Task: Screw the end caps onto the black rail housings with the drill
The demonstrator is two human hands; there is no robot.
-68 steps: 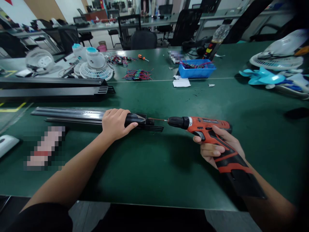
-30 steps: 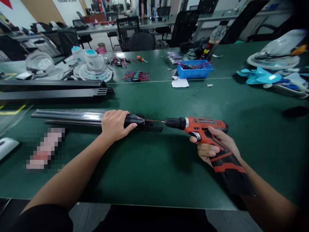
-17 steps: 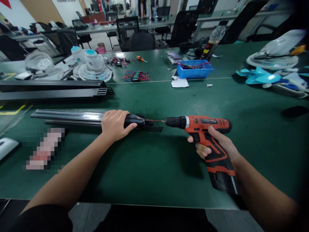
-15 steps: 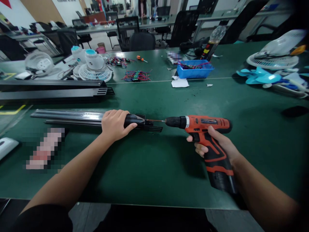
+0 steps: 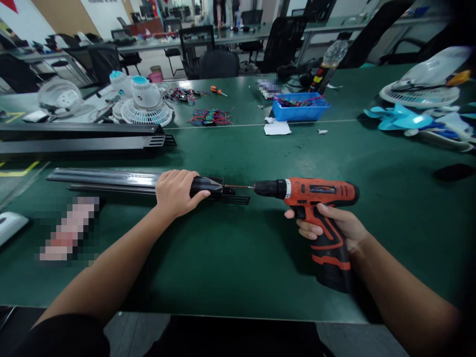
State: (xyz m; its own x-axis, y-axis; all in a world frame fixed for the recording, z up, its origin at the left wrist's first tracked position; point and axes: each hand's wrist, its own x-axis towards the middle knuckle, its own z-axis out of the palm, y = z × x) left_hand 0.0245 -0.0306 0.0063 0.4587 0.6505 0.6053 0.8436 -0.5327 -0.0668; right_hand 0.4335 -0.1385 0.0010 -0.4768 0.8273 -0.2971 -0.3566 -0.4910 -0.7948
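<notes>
A long black metal rail (image 5: 111, 179) lies flat on the green table (image 5: 223, 258), running from the left to the middle. My left hand (image 5: 177, 192) is wrapped over the rail near its right end, pressing it down. My right hand (image 5: 330, 229) grips the handle of a red and black cordless drill (image 5: 316, 198). The drill points left and its thin bit (image 5: 240, 187) touches the rail's right end.
Two more black rails (image 5: 82, 139) lie behind the held one. Small white fans (image 5: 145, 101), bundles of coloured wires (image 5: 210, 117), a blue bin (image 5: 301, 107) and paper scraps sit further back. Fan parts (image 5: 420, 106) fill the right side. A white object (image 5: 11, 224) lies at left.
The drill has rolled upright in my right hand: its handle, earlier slanted toward the lower right, now hangs nearly straight down. The bit stays at the rail's end. My left hand has not moved.
</notes>
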